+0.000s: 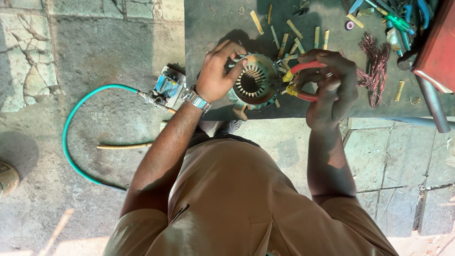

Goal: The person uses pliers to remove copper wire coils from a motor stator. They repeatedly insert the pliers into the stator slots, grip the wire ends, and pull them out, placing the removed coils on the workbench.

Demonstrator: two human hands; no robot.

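Grey-green metal stator point(256, 80), round and ribbed, with a ring of slots around a hollow core, resting near the front edge of a dark, scuffed workbench point(213, 28). Left hand point(219, 71) curled over its left rim, fingers closed on the housing, steel wristwatch point(196, 99) on the wrist. Right hand point(332, 87) wrapped tight around red-handled pliers point(296, 80) with yellow collars, the nose pressed against the stator's right rim; exactly what the tips bite cannot be told.

Short yellowish insulation strips point(284, 40), flat and stiff like paper or fibre, scattered across the bench behind the stator. Tangle of reddish copper wire point(374, 66), thin and kinked, just right of the right hand. Blue- and green-handled hand tools point(403, 19) heaped at the far right corner beside a red metal box point(438, 42); grey metal pipe point(431, 102) slanting below it.

On the cracked stone floor point(85, 52) left of the bench, a small pale boxy device point(167, 87) with a blue rectangular face, no label readable, joined to a smooth teal hose point(71, 128) looping in a wide arc. Thin tan rod point(124, 146) lying inside the loop. Khaki cloth of shirt and trousers point(227, 204) filling the lower middle.
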